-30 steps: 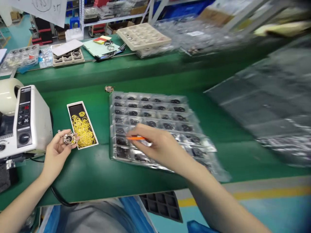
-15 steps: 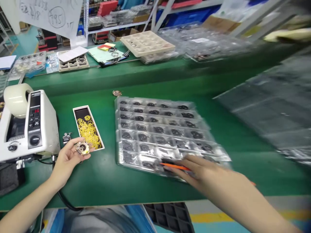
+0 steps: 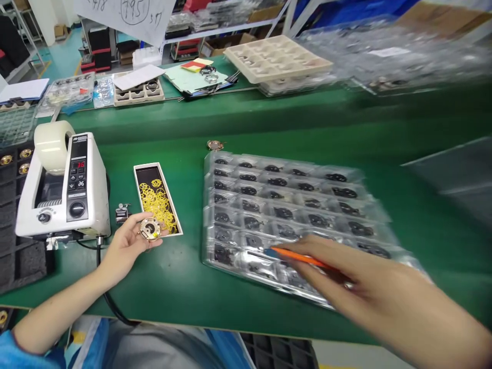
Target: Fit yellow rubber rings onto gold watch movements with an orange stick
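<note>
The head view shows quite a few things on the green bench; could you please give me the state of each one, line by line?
Left hand: closed around a round metal part, raised off the bench.
Right hand: gripping an orange tool, tip over the clear tray.
Clear tray: flat, pockets filled with dark parts.
Small box: open, yellow rings inside.
Tape dispenser: powered, red digits lit, roll loaded.

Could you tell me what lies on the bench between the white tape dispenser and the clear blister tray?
In the head view, a narrow box of yellow rings, a small metal counter, and the left hand holding a round metal part.
</note>
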The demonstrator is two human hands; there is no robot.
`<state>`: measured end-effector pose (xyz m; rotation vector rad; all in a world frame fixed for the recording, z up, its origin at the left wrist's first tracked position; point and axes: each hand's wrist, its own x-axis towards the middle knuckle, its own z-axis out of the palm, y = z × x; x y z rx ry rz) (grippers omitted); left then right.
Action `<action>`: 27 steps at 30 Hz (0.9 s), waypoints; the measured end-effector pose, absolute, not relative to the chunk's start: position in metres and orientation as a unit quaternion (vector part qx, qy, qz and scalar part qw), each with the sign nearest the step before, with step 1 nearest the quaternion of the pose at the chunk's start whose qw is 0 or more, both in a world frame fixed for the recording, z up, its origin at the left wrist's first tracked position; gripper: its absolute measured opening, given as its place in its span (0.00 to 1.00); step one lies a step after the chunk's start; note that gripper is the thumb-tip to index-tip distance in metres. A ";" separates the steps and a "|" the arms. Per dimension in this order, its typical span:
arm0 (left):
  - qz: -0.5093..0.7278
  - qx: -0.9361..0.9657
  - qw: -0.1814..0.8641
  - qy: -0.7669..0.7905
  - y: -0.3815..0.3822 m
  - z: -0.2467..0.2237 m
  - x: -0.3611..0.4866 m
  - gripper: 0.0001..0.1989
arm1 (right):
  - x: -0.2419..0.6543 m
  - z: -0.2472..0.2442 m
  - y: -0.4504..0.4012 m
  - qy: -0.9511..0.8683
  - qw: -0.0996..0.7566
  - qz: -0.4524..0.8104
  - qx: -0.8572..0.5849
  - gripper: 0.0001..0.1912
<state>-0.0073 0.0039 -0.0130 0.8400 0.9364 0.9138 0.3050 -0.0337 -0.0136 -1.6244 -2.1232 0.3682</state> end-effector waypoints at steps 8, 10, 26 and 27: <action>0.415 0.406 0.694 0.426 0.002 -0.016 -0.007 0.24 | 0.180 0.003 0.019 -0.688 0.386 0.406 -0.461 0.10; 0.413 0.410 0.692 0.428 0.003 -0.015 -0.008 0.24 | 0.172 -0.003 0.026 -0.662 0.391 0.451 -0.453 0.09; 0.370 0.436 0.700 0.428 0.000 -0.011 -0.003 0.22 | 0.161 -0.017 0.022 -0.604 0.404 0.499 -0.472 0.08; 0.370 0.434 0.701 0.429 0.000 -0.011 -0.003 0.22 | 0.160 -0.018 0.022 -0.603 0.410 0.490 -0.477 0.08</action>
